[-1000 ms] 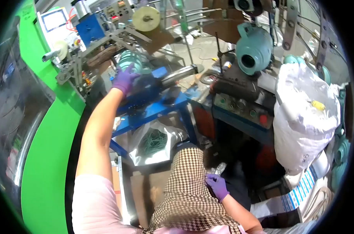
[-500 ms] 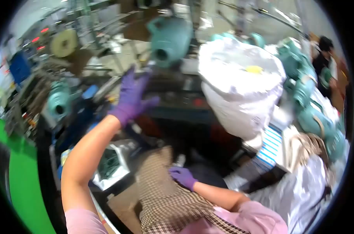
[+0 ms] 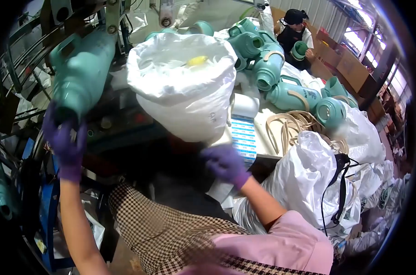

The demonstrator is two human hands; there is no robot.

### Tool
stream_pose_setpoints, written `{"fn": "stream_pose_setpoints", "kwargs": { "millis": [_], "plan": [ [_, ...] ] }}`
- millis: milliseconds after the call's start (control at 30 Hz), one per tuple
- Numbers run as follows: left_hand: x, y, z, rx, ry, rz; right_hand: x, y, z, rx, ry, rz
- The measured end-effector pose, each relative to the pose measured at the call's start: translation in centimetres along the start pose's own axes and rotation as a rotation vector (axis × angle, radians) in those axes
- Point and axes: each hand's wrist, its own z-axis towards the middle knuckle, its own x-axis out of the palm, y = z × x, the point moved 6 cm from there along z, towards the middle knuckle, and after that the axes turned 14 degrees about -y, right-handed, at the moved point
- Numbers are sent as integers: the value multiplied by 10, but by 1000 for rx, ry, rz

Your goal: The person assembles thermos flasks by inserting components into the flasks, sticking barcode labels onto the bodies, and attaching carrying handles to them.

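Observation:
A mint-green plastic jug (image 3: 82,75) with a side handle hangs tilted at the machine on the left, its mouth facing down toward me. My left hand (image 3: 68,144), in a purple glove, is at that mouth, with thumb and fingers on either side of the neck. My right hand (image 3: 226,165), gloved in purple too, hovers over the dark area in front of my apron. It is nearest the white sack (image 3: 185,107) and a blue-and-white printed label sheet (image 3: 243,137). Motion smears its fingers, so I cannot tell whether they hold anything.
Several green jugs (image 3: 267,68) are piled behind the sack, which holds clear pieces and something yellow. Beige straps (image 3: 288,128) lie by the labels. White plastic bags (image 3: 304,174) crowd the right. Another person (image 3: 297,36) holds a green part at the back.
My view has swung right. My left hand has gone from spread in the air to the jug's mouth. My right hand has lifted from my apron and moved forward.

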Motion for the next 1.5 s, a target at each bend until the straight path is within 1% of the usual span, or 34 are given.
{"fn": "stream_pose_setpoints", "kwargs": {
  "millis": [33, 67, 100, 133, 167, 200, 233, 300, 333, 367, 400, 433, 467, 500, 533, 567, 600, 633, 700, 733, 800, 833, 900, 933, 1000, 1067, 1100, 1167, 1200, 1267, 1300, 1333, 1400, 1500],
  "plan": [
    [-29, -13, -2, -47, 1, -16, -22, -37, 5, -43, -93, -121],
    [-56, -23, -4, -78, 5, 11, -54, -50, 21, -24, -349, -212],
    [-79, -30, -5, -101, 8, 26, -73, -87, 27, 24, -418, -291],
    [-97, -34, -2, -125, 11, 18, -89, -116, 42, 48, -401, -482],
    [-117, -36, 1, -155, 11, 4, -104, -138, 62, 39, -313, -591],
    [-133, -35, 8, -192, 10, -19, -112, -174, 76, 129, -197, -788],
    [-145, -31, 17, -250, 10, -62, -123, -207, 93, 386, -18, -842],
    [-162, -15, 33, -431, 10, -187, -155, -244, 111, 577, 194, -1086],
    [-163, -3, 37, -581, 23, -265, -183, -331, 93, 525, 258, -1168],
    [-156, 11, 34, -770, 56, -331, -202, -392, 76, 497, 463, -1266],
    [-141, 24, 24, -984, 110, -358, -222, -349, 74, 628, 263, -1264],
    [-125, 34, 2, -1133, 156, -283, -236, -377, 53, 686, 377, -1302],
    [-103, 36, -15, -1306, 405, -301, -250, -402, 33, 738, 498, -1334],
    [-90, 30, -28, -808, 559, -319, -245, -332, 37, 1010, 526, -1151],
    [-84, 23, -44, -687, 499, -277, -265, -389, 10, 813, 504, -1328],
    [-75, 18, -58, -1005, 501, -423, -264, -384, 7, 762, 493, -1469],
    [-66, 12, -71, -1317, 473, -578, -265, -401, 4, 691, 523, -1464],
    [-60, 15, -87, -1361, 458, -593, -248, -366, 16, 538, 670, -1480],
    [-56, 21, -106, -1440, 463, -570, -252, -355, 30, 448, 604, -1484],
    [-57, 22, -110, -1483, 479, -532, -258, -350, 42, 430, 512, -1458],
    [-61, 24, -118, -1523, 560, -505, -259, -324, 81, 344, 248, -1307],
    [-60, 25, -130, -1458, 598, -588, -257, -305, 103, 273, 88, -1151],
    [-66, 12, -142, -1475, 463, -787, -231, -232, 153, 132, -140, -734],
    [-74, 4, -150, -1482, 414, -873, -208, -184, 174, 105, -178, -501],
    [-78, -2, -146, -1072, 335, -755, -147, -82, 195, 161, -145, 8],
    [-86, -14, -122, -730, 246, -549, -78, 13, 195, 288, -16, 487],
    [-89, -10, -124, -765, 342, -602, -42, 56, 190, 357, 80, 688],
    [-91, -6, -132, -979, 363, -552, 32, 123, 169, 553, 298, 1047],
    [-93, -16, -125, -1215, 262, -888, 71, 148, 153, 682, 403, 1211],
    [-99, -38, -112, -1738, -146, -1582, 138, 180, 120, 920, 528, 1443],
    [-106, -35, -112, -1627, -89, -1536, 164, 189, 109, 1000, 584, 1514],
    [-112, -28, -114, -1520, -36, -1480, 173, 203, 104, 932, 517, 1488],
    [-121, -20, -125, -1508, -61, -1468, 196, 218, 93, 1031, 585, 1650],
    [-134, -17, -130, -1492, -104, -1369, 208, 223, 88, 1081, 641, 1517]
  ]
}}
